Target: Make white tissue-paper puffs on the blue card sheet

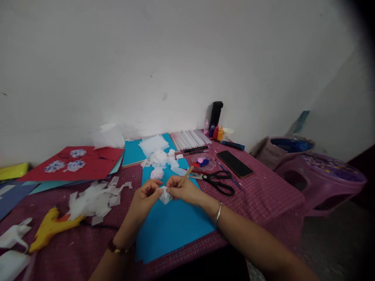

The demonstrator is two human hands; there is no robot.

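A small folded piece of white tissue paper (165, 196) is pinched between my two hands, above a blue sheet (172, 230). My left hand (146, 199) grips its left side with thumb and fingertips. On the other side, my right hand (184, 190) pinches the same piece, and a flat wooden stick (187, 174) juts up from between its fingers. Just beyond my hands lies a fluffy white paper ball (157, 173), with crumpled white tissue pieces (159, 157) behind it. Black-handled scissors (215, 180) rest open-bladed to the right of my right hand.
Loose white paper squares (98, 199) and a yellow glue gun (51, 229) lie at left. A red sheet (96, 169) bears blue-spotted paper flowers. A phone (234, 164), a cutter (233, 145) and paint bottles (216, 132) occupy the right. A pink stool (319, 181) stands beyond the table edge.
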